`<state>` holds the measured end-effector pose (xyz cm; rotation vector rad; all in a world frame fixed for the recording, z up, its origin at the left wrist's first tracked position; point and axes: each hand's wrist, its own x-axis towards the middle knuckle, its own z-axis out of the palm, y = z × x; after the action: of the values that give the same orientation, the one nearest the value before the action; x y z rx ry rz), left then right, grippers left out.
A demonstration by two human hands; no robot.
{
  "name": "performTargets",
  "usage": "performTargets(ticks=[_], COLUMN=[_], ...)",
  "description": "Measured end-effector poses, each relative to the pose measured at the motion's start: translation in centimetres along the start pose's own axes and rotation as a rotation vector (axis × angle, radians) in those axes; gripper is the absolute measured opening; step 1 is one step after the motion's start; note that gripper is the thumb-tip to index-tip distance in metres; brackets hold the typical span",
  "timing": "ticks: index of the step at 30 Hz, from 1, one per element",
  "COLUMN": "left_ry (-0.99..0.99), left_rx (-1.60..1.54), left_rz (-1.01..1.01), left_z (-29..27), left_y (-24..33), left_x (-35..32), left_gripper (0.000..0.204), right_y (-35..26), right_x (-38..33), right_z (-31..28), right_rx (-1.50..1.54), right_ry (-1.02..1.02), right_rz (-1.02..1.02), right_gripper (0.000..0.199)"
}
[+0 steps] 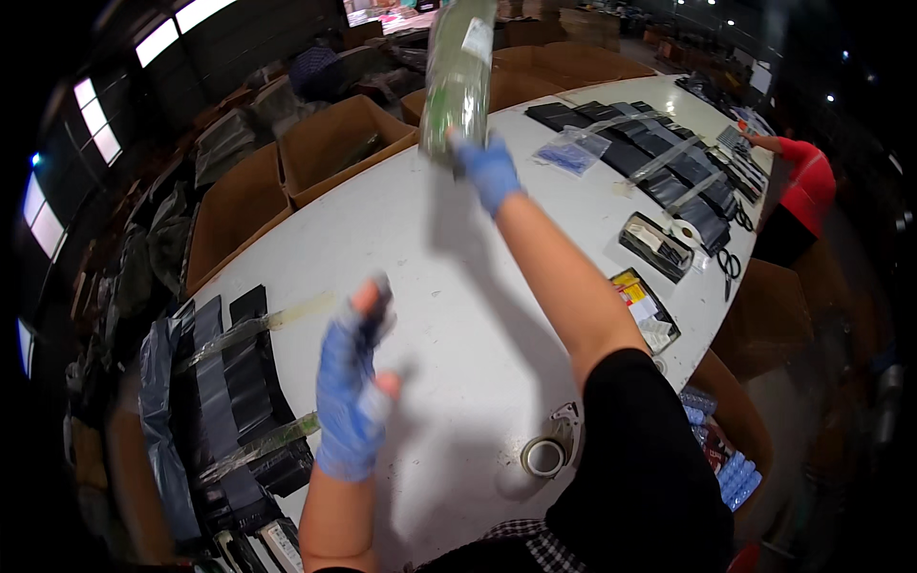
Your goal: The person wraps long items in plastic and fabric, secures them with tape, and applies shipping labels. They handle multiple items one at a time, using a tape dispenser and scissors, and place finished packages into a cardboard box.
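My right hand (490,174), in a blue glove with bare fingertips, is stretched out over the far side of the white table (411,315). It grips the lower end of a long olive-green package (460,72) wrapped in clear plastic with a white label. The package stands nearly upright, raised above the table. My left hand (351,396), gloved the same way, is held up over the table at left with its fingers apart and nothing in it. Beside it lie dark plastic bags (229,382) under strips of clear tape. A tape dispenser (546,455) rests near my body.
Open cardboard boxes (334,143) line the far edge. On the right are more dark bags (659,153), a clear bag (571,153), small trays (657,245) and black scissors (729,272). A person in red (807,181) stands at the table's far right.
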<state>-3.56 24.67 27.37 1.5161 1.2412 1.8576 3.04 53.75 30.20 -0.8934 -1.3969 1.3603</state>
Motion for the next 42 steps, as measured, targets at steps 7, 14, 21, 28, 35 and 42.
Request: performTargets(ticks=[7,14,21,28,35,42], left_ry=[-0.057,-0.195,-0.56,-0.946,-0.826,-0.854], left_rx=[0.131,0.059,0.252,0.871,1.192,1.288], left_rz=[-0.867,-1.065,-0.67,-0.06,0.048,0.06], left_z=[-4.1,-2.5,3.0,13.4,17.1,17.7], left_y=[-4.5,-2.9,-7.0,-8.1,-11.5,-11.8], left_x=[-21.4,-30.5,-35.0,-34.8,-36.3,-35.3], left_gripper=[0.038,0.036,0.034,0.086,0.082,0.075], right_y=[11.0,15.2,13.2,20.8,36.0,45.2], right_x=[-8.6,-35.5,-52.1,-62.3,-61.7,-56.2], right_z=[5.5,-8.3,-19.6,-36.7,-51.2,-56.5], right_rx=[-0.248,-0.121,-0.384,-0.519,-1.204,-1.137], right_ry=[-0.526,-0.879,-0.436,0.191,0.077,-0.502], right_rz=[-0.507,0.063,0.189,0.694,0.776,0.962], right_gripper=[0.047,0.025,0.025,0.036,0.092,0.116])
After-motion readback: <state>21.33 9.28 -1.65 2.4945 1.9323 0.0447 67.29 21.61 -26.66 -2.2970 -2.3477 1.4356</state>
